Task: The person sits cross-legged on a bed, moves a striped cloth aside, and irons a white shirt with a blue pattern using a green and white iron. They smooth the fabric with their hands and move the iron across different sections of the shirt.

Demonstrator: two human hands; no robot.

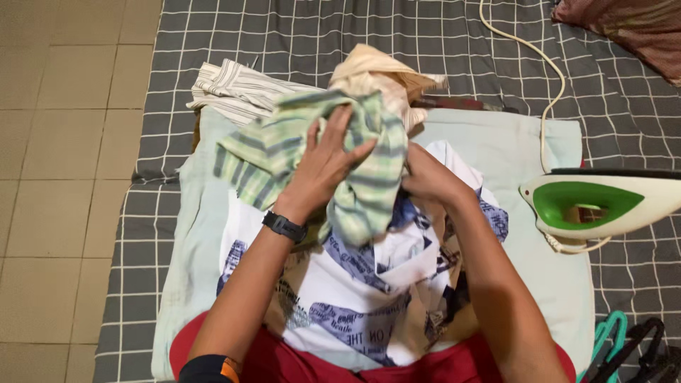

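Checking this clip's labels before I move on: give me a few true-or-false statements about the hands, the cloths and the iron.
1. Both hands grip the green striped cloth. True: the left hand lies on top of it and the right hand grips it from the side.
2. The iron rests on the printed white shirt. False: it stands to the right, off the shirt, on the pale cloth.
3. The left wrist wears a dark band. True.
4. The iron is red. False: it is white and green.
5. Hangers lie at lower right. True.
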